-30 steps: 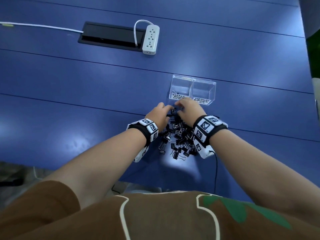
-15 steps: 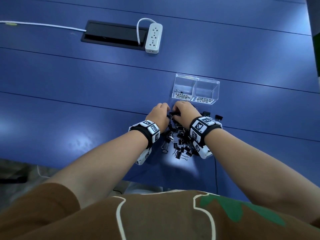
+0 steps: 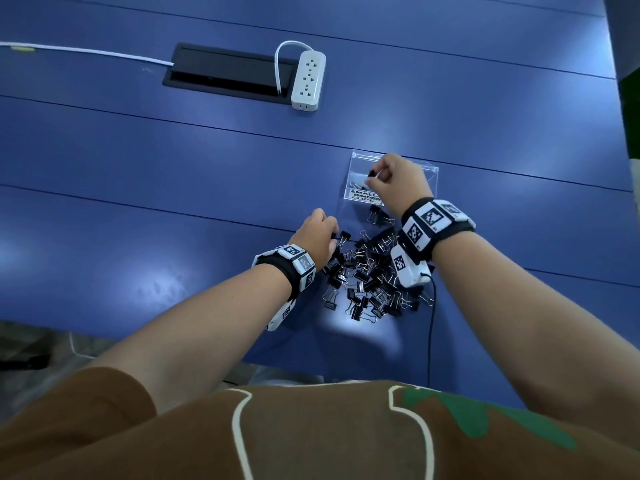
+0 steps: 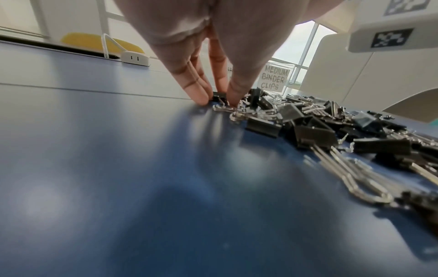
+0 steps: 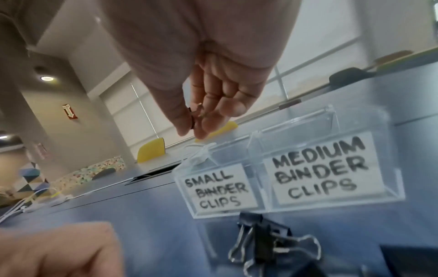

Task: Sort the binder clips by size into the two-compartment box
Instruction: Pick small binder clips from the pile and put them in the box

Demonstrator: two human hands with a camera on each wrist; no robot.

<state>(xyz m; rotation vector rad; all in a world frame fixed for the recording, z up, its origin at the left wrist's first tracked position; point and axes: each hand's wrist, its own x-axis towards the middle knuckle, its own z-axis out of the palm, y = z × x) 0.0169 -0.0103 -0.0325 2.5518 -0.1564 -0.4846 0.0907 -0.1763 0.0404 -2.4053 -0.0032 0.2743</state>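
A heap of black binder clips [image 3: 372, 275] [image 4: 315, 123] lies on the blue table in front of a clear two-compartment box [image 3: 356, 174] [image 5: 284, 168] labelled SMALL and MEDIUM BINDER CLIPS. My right hand [image 3: 372, 178] [image 5: 195, 121] hovers over the small compartment and pinches a small black clip [image 3: 371, 173] [image 5: 192, 120] between thumb and fingers. A clip lies inside that compartment. My left hand [image 3: 332, 233] [image 4: 218, 99] is down at the heap's left edge, fingertips pinching a small clip [image 4: 219, 98] on the table.
A white power strip [image 3: 308, 79] and a black cable hatch [image 3: 225, 72] sit far back on the table. A black cable [image 3: 431, 327] runs from my right wrist toward the near table edge. One medium clip [image 5: 265, 236] lies just before the box.
My right hand rose from the heap and moved forward over the small compartment with a clip. My left hand slid back to the heap's left edge.
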